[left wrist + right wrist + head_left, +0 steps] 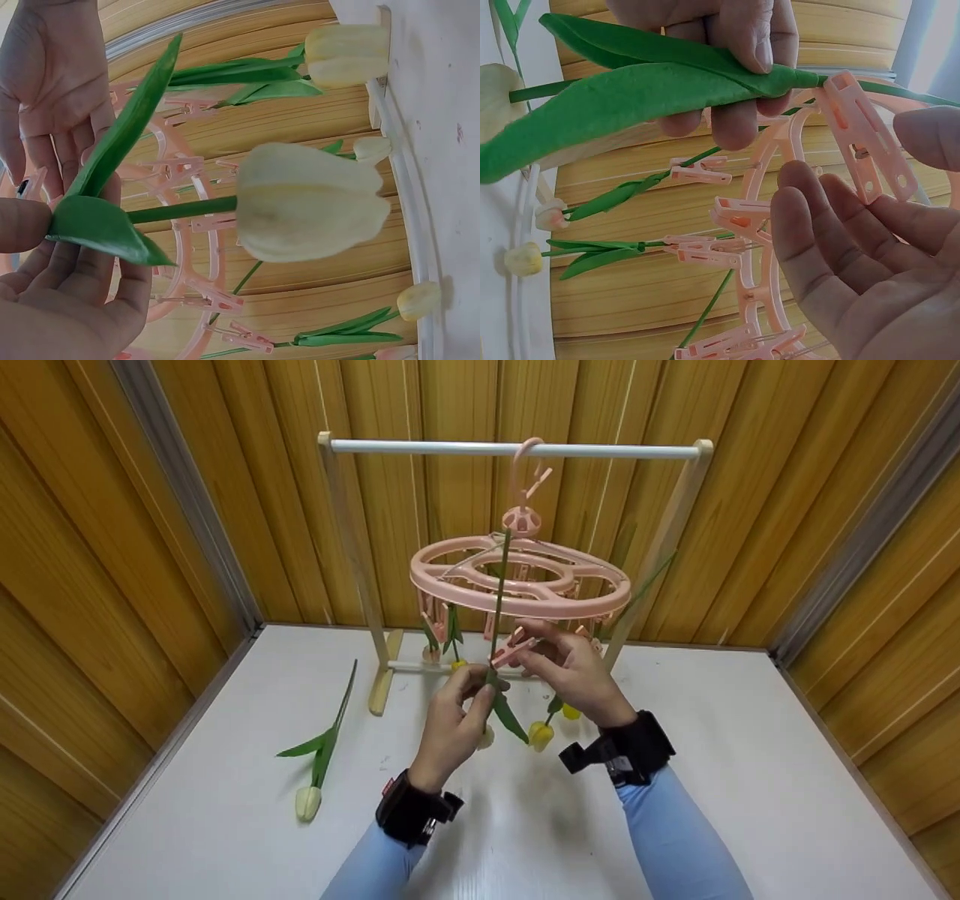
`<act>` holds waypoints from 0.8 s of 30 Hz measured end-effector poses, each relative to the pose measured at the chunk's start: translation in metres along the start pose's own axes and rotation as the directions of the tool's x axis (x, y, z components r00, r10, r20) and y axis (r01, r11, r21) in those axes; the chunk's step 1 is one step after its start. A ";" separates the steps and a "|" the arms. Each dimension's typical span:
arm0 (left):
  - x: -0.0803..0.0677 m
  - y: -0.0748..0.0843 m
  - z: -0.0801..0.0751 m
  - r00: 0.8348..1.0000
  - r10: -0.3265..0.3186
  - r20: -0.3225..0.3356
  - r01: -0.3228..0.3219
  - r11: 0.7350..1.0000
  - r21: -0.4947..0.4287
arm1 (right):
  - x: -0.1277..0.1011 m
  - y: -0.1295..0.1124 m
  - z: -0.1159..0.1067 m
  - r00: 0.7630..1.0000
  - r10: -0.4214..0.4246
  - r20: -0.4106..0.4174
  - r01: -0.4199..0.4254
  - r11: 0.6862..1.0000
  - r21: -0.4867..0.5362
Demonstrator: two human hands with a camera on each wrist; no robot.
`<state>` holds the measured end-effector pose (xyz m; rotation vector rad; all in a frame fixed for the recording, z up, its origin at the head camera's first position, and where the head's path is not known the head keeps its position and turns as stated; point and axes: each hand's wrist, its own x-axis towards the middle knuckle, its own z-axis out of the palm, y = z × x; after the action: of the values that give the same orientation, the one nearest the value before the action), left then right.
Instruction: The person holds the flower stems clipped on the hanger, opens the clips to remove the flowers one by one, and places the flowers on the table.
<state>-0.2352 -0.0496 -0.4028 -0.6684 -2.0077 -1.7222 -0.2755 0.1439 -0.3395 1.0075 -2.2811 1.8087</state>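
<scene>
A pale cream tulip (307,199) hangs head down. My left hand (471,696) pinches its green stem (499,600) where the leaves (630,97) branch off. The stem runs up through the pink round clip hanger (517,577), which hooks onto the white rail (420,448) of a wooden rack. My right hand (559,656) pinches a pink clip (862,135) under the ring between thumb and fingers, right beside the stem. Other tulips (540,733) hang upside down from the hanger's clips.
One more cream tulip (319,750) lies on the white table (750,780) at the left. The rack's wooden feet (382,682) stand at the back. Wood-panelled walls close in on three sides.
</scene>
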 end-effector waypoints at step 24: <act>-0.005 -0.002 -0.012 0.998 -0.064 0.006 0.064 0.998 0.024 | 0.000 -0.006 -0.002 0.999 0.055 0.001 -0.054 0.996 -0.071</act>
<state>-0.2323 -0.0620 -0.4051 -0.6096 -2.0723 -1.7316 -0.2728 0.1448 -0.3335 0.9468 -2.3787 1.7329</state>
